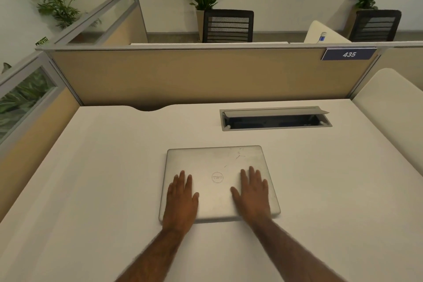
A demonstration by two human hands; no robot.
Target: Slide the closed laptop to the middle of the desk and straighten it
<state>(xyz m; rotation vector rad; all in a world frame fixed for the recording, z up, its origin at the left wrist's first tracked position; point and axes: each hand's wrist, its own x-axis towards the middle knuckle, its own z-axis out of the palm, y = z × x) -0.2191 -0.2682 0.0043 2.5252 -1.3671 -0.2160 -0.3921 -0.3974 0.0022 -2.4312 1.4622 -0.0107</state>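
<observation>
Laptop [216, 165] (closed, on the desk [91, 178]) lies under both hands' flat, spread fingers [183, 178].

Head view, looking down, desk [91, 178] close

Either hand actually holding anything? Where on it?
No grip. The left hand and right hand lie flat, palms down, on the lid of the closed laptop, either side of its logo, fingers extended, not curled around any edge.

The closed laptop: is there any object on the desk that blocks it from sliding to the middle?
Nothing visible does. Both hands, left hand and right hand, lie flat on the closed laptop, and the desk around it is bare. The open cable box lies farther back.
</observation>
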